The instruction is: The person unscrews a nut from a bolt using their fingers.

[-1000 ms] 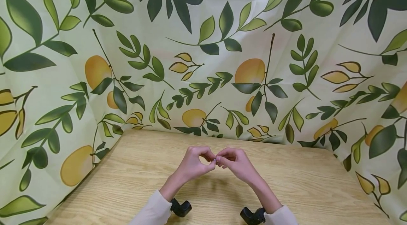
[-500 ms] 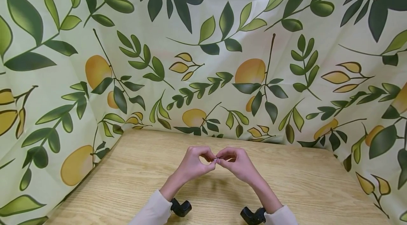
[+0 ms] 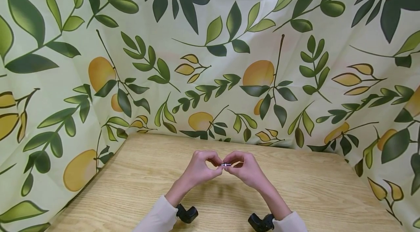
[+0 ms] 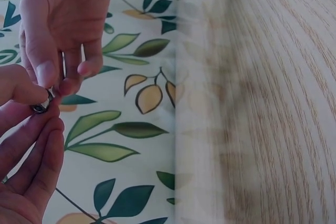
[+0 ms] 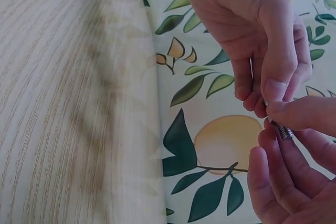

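Patterned cloth (image 3: 210, 61) hangs behind the wooden table (image 3: 147, 173). Left hand (image 3: 199, 169) and right hand (image 3: 247, 170), raised above it, meet at the fingertips. Both pinch one small, ridged metal piece (image 3: 226, 164), located between the two hands.

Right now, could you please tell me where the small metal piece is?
In the head view, the small metal piece is low, just right of centre, held between the left hand and the right hand.

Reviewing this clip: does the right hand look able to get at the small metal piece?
Probably yes: the right hand appears to pinch the small metal piece; the left hand leaves that side free.
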The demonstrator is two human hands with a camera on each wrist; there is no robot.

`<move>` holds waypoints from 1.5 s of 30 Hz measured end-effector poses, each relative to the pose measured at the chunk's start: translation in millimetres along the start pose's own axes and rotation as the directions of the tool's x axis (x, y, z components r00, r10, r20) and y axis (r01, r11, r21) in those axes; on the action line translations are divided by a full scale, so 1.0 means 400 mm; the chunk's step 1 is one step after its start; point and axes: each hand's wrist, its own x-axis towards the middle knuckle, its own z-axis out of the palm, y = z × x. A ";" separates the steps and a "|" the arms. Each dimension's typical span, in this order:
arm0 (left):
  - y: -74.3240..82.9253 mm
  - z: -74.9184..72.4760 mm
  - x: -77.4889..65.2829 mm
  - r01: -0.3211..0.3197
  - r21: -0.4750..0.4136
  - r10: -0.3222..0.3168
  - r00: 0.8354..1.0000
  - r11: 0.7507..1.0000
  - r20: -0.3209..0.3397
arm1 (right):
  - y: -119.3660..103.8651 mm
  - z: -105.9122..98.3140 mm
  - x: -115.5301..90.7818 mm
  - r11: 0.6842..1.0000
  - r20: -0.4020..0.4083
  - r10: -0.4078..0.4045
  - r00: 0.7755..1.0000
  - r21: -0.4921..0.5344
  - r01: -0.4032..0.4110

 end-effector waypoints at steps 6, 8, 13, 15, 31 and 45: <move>0.003 0.000 0.002 0.014 -0.003 -0.014 1.000 1.000 0.002 | -0.002 -0.002 0.000 1.000 -0.007 -0.001 1.000 -0.012 0.001; 0.003 0.000 0.002 0.017 -0.002 -0.017 1.000 1.000 -0.005 | -0.003 -0.004 0.000 1.000 -0.006 0.007 1.000 -0.022 -0.007; 0.001 0.000 0.000 0.006 0.010 -0.006 1.000 1.000 -0.023 | 0.004 -0.007 0.002 1.000 0.044 0.001 0.999 -0.027 0.000; 0.001 0.001 -0.001 0.000 0.016 0.000 1.000 1.000 -0.027 | 0.009 -0.006 0.003 1.000 0.057 -0.003 0.998 -0.025 0.005; 0.002 0.006 -0.003 0.006 0.022 -0.006 1.000 1.000 -0.020 | 0.001 0.001 -0.001 0.996 -0.017 -0.035 0.999 -0.081 0.034; 0.003 0.005 -0.002 0.040 -0.028 -0.040 0.999 0.999 -0.002 | 0.000 -0.002 0.002 0.997 -0.054 -0.026 0.998 -0.068 0.023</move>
